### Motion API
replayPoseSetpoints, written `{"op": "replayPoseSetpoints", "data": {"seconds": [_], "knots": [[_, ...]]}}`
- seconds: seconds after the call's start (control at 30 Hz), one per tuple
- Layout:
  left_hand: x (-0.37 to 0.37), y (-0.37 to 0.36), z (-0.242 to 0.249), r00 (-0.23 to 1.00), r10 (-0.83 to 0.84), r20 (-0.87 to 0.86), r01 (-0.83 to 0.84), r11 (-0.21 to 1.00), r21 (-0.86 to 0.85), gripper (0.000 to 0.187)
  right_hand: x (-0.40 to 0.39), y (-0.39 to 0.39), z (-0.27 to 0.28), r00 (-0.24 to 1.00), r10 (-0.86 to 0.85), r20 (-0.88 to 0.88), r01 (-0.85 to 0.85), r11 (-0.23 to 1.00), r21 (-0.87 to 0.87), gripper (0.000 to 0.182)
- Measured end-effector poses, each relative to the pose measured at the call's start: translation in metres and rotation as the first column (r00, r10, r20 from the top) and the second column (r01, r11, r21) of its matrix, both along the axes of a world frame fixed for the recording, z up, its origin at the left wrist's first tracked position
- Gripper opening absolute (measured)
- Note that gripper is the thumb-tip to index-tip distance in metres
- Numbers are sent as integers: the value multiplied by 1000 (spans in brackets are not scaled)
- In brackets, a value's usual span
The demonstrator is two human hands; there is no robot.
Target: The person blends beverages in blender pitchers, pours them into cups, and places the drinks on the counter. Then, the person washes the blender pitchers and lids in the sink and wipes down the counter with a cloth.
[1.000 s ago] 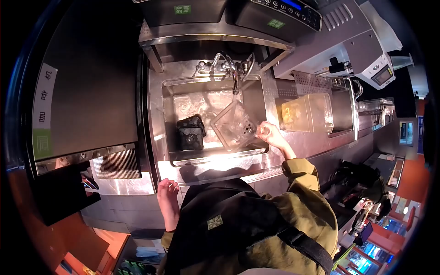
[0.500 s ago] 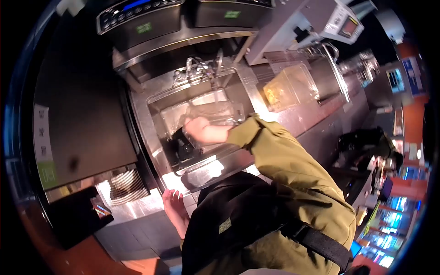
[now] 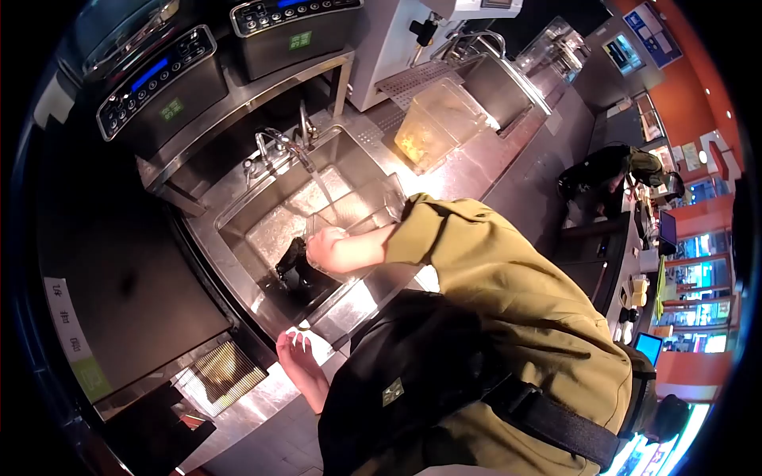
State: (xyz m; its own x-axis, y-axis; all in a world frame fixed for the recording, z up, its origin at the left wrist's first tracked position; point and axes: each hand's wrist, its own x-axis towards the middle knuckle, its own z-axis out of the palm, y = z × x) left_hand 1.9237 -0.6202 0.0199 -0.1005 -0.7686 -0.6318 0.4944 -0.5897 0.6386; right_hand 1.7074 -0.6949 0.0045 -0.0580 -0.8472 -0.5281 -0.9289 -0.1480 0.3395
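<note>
My right hand [image 3: 327, 247] reaches into the metal sink [image 3: 238, 208], its fingers closed on the near side of a clear plastic container [image 3: 359, 208]. Water runs from the tap [image 3: 298, 152] towards the container. Just left of that hand, a black object [image 3: 294, 268] lies in the sink; its kind cannot be made out. My left hand [image 3: 300, 363] is at the front edge of the counter, fingers apart and holding nothing. Part of the container is hidden behind my right hand and forearm.
Right of the sink stands another clear container [image 3: 438, 127] with yellow bits inside. Behind it is a second sink [image 3: 496, 87]. Two dark machines with button panels [image 3: 163, 91] sit on a metal shelf [image 3: 270, 94]. A person in dark clothing [image 3: 607, 178] bends over a counter farther right.
The view has turned, so the sink and the counter appear farther left and tilted. My right hand stays on the container in the sink; my left hand stays by the counter edge.
</note>
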Motion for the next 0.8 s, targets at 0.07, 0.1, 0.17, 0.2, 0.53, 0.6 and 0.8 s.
{"op": "replayPoseSetpoints", "data": {"seconds": [0.07, 0.1, 0.17, 0.2, 0.53, 0.6, 0.8], "knots": [[-5, -4, 0, 998, -47, -32, 45, 998, -54, 26, -23, 5, 25, 977, -33, 210, 27, 999, 30, 25], [-8, -6, 0, 996, -77, -46, 73, 994, -83, 25, -36, 10, 38, 948, -56, 313, 44, 998, 43, 26], [-17, -11, -1, 993, -84, -87, 78, 994, -78, 22, -64, 32, 53, 882, -22, 472, 86, 990, -115, 17], [-19, -13, -3, 990, -97, -104, 88, 993, -85, 21, -82, 46, 62, 794, -19, 608, 153, 974, -169, 17], [-58, -30, -22, 948, -280, -153, 268, 959, -94, 17, -152, 204, 83, -218, -4, 976, 798, 574, 180, 26], [-68, -31, -24, 934, -324, -153, 308, 944, -117, 17, -161, 233, 83, -343, 46, 938, 857, 424, 292, 29], [-98, -15, -14, 912, -404, -70, 389, 906, -164, 24, -207, 331, 66, -477, 424, 769, 856, 25, 517, 37]]}}
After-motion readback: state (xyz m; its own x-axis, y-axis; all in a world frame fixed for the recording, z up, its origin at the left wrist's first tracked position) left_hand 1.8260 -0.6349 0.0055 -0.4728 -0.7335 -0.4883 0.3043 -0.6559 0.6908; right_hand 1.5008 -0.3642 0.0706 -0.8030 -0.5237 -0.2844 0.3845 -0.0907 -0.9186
